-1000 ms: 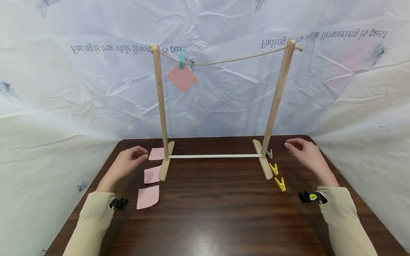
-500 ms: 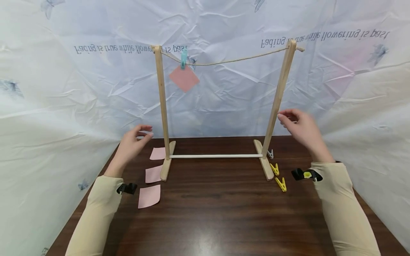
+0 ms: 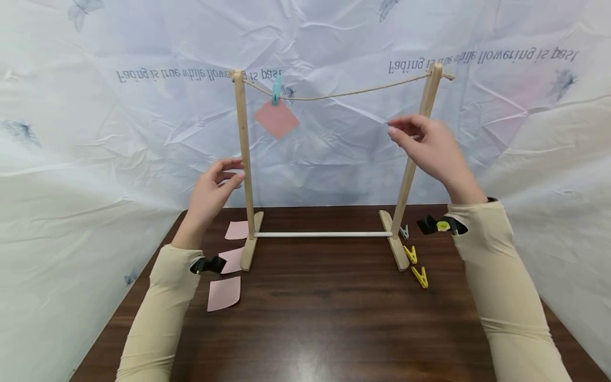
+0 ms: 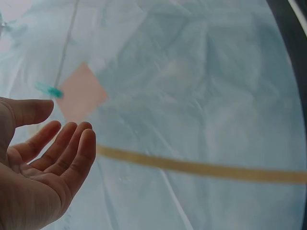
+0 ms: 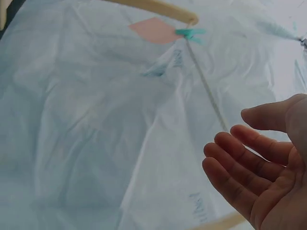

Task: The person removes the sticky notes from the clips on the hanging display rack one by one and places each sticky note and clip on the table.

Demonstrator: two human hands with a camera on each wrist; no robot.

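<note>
A square of pink paper (image 3: 277,119) hangs by one corner from a rope (image 3: 353,94), held by a teal clothespin (image 3: 276,91). The rope runs between the two posts of a wooden stand (image 3: 242,122). My left hand (image 3: 213,191) is raised beside the left post, fingers loosely curved and holding nothing; whether it touches the post I cannot tell. Below the rope's right half, my right hand (image 3: 429,146) hovers in front of the right post, its fingers bent and nothing between them. Both wrist views show a bare palm, the left hand (image 4: 53,167) and the right hand (image 5: 259,167).
Several pink paper squares (image 3: 224,293) lie on the brown table (image 3: 310,307) by the stand's left foot. Near its right foot are two yellow clothespins (image 3: 420,277) and a grey clothespin (image 3: 404,232). A white rod (image 3: 324,234) joins the posts low down.
Both hands have risen from low over the table. The left went up and rightward to the left post; the right went up and leftward across the right post. Paper and clothespins stay put.
</note>
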